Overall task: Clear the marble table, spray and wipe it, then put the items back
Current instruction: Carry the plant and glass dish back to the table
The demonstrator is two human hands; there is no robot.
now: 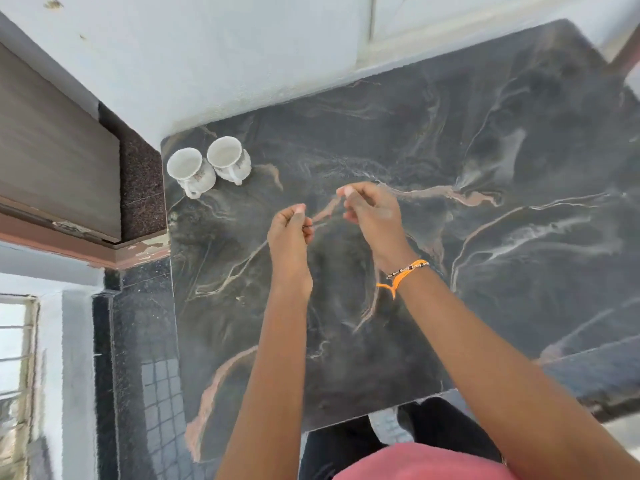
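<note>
**Both hands up over the table, two cups sitting at the far-left corner**

You're holding both hands above the middle of the marble table [485, 202], close together but not touching. Your left hand [290, 233] is showing its back to the camera, fingers curling inward, thumb and forefinger tips meeting near the top; a thin dark bit is showing at the finger edge, too small to say what it is, so can't tell if you're actually pinching something. Your right hand [372, 216] is sitting slightly farther from you, fingers loosely curling, tips blurred; nothing visible in it. An orange thread and bead bracelet [407, 271] is sitting on your right wrist.

Two white cups [207, 166] are standing upright at the far-left corner of the table, side by side and just about touching, handles facing toward you. Both hands are hanging well apart from them.

The tabletop is butting against a pale wall [207, 64] on the far side. Dark tiled floor [145, 341] is showing on the left
</note>
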